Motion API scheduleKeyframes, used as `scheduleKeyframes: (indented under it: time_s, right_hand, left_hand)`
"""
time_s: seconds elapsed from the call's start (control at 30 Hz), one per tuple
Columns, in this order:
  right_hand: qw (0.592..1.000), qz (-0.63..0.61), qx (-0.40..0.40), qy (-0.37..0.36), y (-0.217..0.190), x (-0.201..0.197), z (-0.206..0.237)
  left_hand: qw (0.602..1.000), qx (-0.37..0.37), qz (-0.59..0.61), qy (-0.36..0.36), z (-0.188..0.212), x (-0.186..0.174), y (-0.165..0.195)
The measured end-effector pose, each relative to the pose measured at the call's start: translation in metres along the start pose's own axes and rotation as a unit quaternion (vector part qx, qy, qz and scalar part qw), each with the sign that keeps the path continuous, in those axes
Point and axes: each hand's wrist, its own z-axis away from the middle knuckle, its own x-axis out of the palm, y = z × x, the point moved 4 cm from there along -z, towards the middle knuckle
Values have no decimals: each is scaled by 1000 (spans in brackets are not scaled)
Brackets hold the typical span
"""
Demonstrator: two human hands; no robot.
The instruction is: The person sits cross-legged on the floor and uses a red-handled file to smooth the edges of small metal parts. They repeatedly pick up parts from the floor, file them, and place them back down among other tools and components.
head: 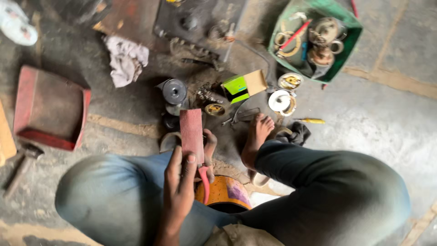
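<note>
Left hand (180, 182) raised over knee, fingers closed on lower end of reddish sandpaper strip (191, 133), strip upright, free end unsupported. Right hand not visible. Risks: strip may buckle or slip from thumb pinch; bare foot (256, 136) close to loose metal parts (207, 95) on floor.

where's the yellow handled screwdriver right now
The yellow-handled screwdriver lies on the concrete floor right of centre in the head view, just right of the person's bare foot and below the green crate.
</note>
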Motion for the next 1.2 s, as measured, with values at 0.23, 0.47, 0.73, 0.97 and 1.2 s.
scheduleKeyframes:
  time_s: [0.23,0.47,0.73,0.97,1.2]
  right_hand:
    - [1000,0,-11,16,23,-14,52]
    - [996,9,52,65,33,-1,132]
    - [986,37,105,125,107,-17,179]
    - [951,140,171,216,173,-174,175]
    - [911,277,111,283,89,-255,40]
  left_hand:
    - [993,58,-90,48,16,9,4]
    - [966,164,-187,67,5,2,-11]
    - [974,196,-110,-22,-20,-14,-19]
    - [951,234,-176,-96,-68,-43,33]
    - [965,227,-121,-44,-77,-42,30]
